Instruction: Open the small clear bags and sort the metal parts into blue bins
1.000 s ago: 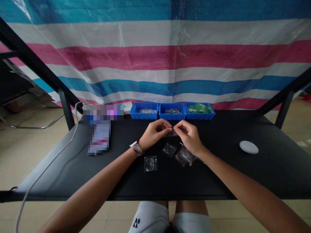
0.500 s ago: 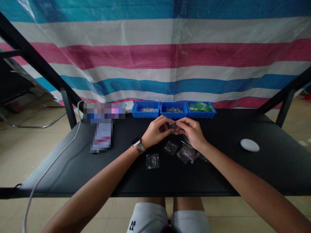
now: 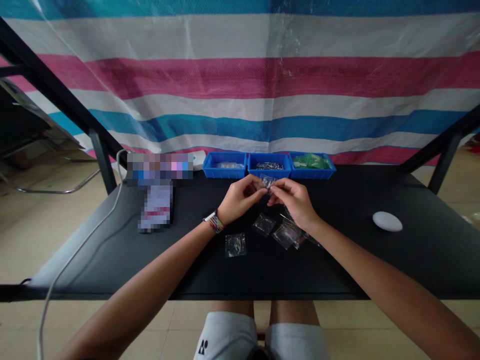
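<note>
My left hand (image 3: 240, 199) and my right hand (image 3: 294, 199) meet above the black table (image 3: 375, 260), both pinching a small clear plastic bag (image 3: 267, 182) between their fingertips. The bag stands upright, just in front of the middle blue bin (image 3: 269, 165). My left wrist wears a striped band. Several more small clear bags lie on the table below my hands: one (image 3: 235, 245) toward me, one (image 3: 263, 224) in the middle, and a cluster (image 3: 288, 234) under my right wrist.
Three blue bins sit in a row at the back: left (image 3: 224, 165) with clear bags, middle with metal parts, right (image 3: 312, 165) with green pieces. A white oval object (image 3: 387, 221) lies at right. A white cable (image 3: 86, 235) runs down the left side. A striped tarp hangs behind.
Both hands have lifted the small bag a little and moved it farther back, toward the blue bins. The bags on the table have not moved.
</note>
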`<state>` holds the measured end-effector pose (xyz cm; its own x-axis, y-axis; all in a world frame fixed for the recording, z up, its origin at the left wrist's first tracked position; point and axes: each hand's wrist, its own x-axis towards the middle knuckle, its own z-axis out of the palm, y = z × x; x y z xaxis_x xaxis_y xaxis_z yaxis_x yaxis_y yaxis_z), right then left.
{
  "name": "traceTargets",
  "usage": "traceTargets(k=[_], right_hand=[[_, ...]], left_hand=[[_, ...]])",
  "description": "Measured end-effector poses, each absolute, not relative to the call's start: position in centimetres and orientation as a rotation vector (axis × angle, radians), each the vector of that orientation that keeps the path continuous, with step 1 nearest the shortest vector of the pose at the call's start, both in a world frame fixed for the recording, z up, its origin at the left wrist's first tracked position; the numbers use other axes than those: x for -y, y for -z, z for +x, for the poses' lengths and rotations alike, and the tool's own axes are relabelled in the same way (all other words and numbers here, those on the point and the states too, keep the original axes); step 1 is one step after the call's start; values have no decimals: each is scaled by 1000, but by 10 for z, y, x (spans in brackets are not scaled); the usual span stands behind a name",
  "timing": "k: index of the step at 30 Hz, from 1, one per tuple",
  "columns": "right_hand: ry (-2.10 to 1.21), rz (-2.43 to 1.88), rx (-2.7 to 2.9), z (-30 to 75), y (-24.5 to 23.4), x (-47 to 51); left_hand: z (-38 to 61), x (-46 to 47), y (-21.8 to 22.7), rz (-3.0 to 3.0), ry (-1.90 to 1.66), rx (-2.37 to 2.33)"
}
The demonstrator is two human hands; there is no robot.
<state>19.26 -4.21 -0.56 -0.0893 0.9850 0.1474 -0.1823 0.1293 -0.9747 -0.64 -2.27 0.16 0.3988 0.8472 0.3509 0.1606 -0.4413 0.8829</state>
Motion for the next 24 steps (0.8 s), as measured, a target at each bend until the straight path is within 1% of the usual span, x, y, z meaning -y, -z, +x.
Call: traceTargets(k=[5, 11, 15, 20, 24], right_hand=[[-1259, -932, 1167, 192, 7, 40], [-1307, -906, 1158, 194, 3, 40], [-1275, -929, 1238, 197, 2, 41], [-1013, -982, 1568, 196, 2, 48], [-759, -939, 1902, 193, 1, 56]], left_hand=[[-6, 24, -3, 1891, -1178, -789], [-6, 22, -4, 1983, -1237, -892], [-8, 20, -4, 1959, -1314, -947], [-20, 5, 0, 1921, -1491, -1123], [-31, -12, 10, 1836, -1583, -1219]])
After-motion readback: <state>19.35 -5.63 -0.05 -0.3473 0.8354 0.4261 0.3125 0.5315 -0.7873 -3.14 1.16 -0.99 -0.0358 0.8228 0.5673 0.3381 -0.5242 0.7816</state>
